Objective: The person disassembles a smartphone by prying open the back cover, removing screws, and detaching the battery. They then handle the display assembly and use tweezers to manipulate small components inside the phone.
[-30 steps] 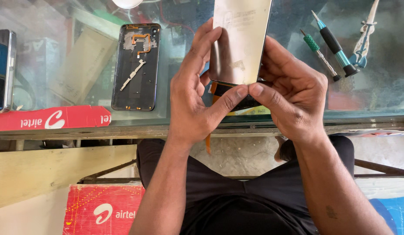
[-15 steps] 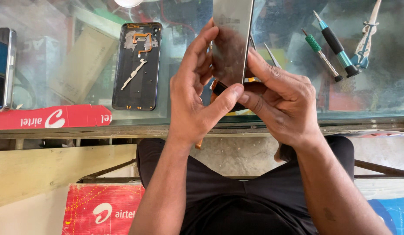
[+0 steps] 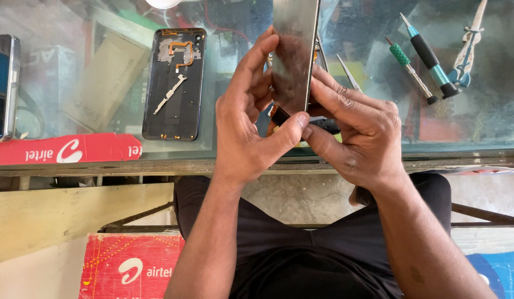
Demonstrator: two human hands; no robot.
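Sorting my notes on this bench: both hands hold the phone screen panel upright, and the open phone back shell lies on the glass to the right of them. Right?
Not quite. The head view shows the phone back shell lying to the left of the hands, not the right. Left hand and right hand do hold the screen panel upright.

daylight's falling across a scuffed glass-topped counter (image 3: 74, 22), glare bouncing off it. under the glass, shelves of clutter. below, a pale wooden plank (image 3: 57, 216) runs along a rough grey concrete floor (image 3: 301, 199), metal bars crossing there.

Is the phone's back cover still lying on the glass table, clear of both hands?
Yes: the dark back cover lies flat on the glass table, left of the left hand, and neither hand touches it.
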